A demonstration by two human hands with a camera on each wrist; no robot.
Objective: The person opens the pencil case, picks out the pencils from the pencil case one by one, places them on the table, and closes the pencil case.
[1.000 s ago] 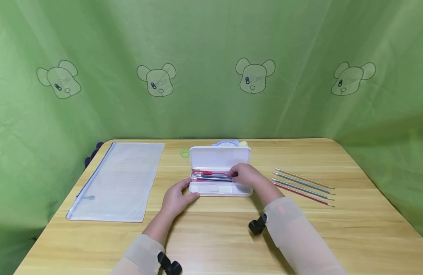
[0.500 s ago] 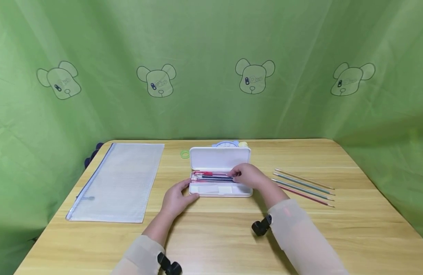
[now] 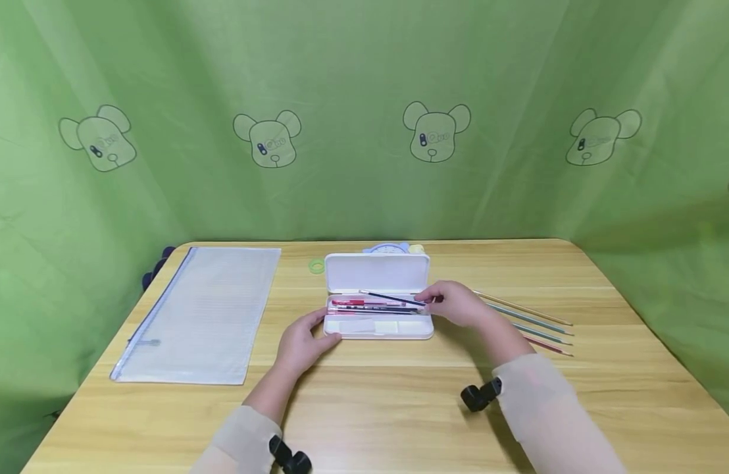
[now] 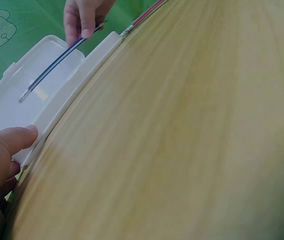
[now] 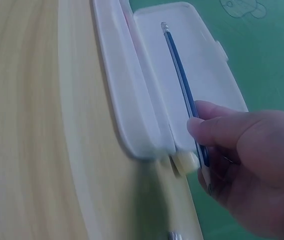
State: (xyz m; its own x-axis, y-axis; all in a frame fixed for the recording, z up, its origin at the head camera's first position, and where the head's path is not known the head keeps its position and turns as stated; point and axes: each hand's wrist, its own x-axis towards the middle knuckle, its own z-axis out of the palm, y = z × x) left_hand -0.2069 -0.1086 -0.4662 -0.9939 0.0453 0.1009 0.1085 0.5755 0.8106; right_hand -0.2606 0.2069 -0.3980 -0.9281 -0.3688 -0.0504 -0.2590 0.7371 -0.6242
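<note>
A white pencil case (image 3: 333, 328) stands open on the table, its lid (image 3: 377, 271) tilted up at the back. Red and dark pens or pencils (image 3: 370, 310) lie in its rear part. My left hand (image 3: 301, 343) grips the case's left end, thumb (image 4: 19, 137) at the front edge. Above the right half, my right hand (image 3: 459, 305) pinches a dark blue pencil (image 5: 178, 65) between thumb and fingers, near its sharpened end. The pencil's eraser end points left and away, raised over the case in the head view.
Several pencils (image 3: 545, 340) lie side by side to the right, partly behind the right forearm. A translucent zip pouch (image 3: 199, 316) lies flat at left. Behind the case are a green ring (image 3: 316, 266) and a blue item (image 3: 387, 249). A green curtain (image 3: 352, 197) hangs behind the table (image 3: 364, 408).
My right hand has moved right and lifted the dark blue pencil out from among the others in the case. My left hand has stayed on the case.
</note>
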